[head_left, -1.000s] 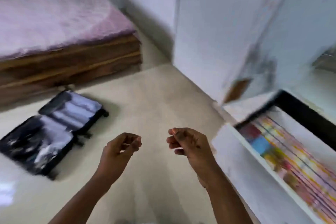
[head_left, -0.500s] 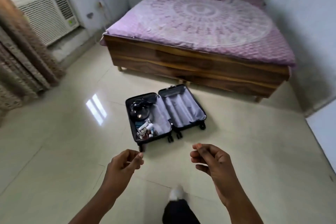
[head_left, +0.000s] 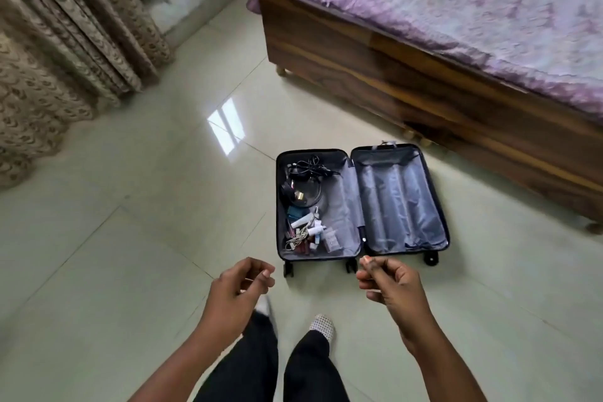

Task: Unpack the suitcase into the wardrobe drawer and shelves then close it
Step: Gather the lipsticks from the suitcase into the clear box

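On the tiled floor (head_left: 130, 271), just in front of the wooden bed (head_left: 424, 81), the suitcase (head_left: 362, 202) lies fully opened with its 2 halves flat and side by side. The left half (head_left: 339, 206) holds a black tangle of cables (head_left: 308, 168) near its far end, a dark round item below them, and a cluster of small bottles and tubes (head_left: 310, 232) toward its near end. The right half (head_left: 401, 202) shows only grey lining. The suitcase wheels point toward the person.

The person stands just short of the suitcase, dark trousers and 2 feet visible below the arms. The left hand (head_left: 236, 290) is raised before the body, its fingers loosely curled and holding nothing. The right hand (head_left: 388, 281) is raised at the same level, its fingers likewise loosely curled and holding nothing; its fingertips overlap the near edge of the right half in the view. Neither hand touches the suitcase.

A purple bedspread (head_left: 456, 10) covers the bed. Patterned curtains (head_left: 65, 42) hang at the far left.
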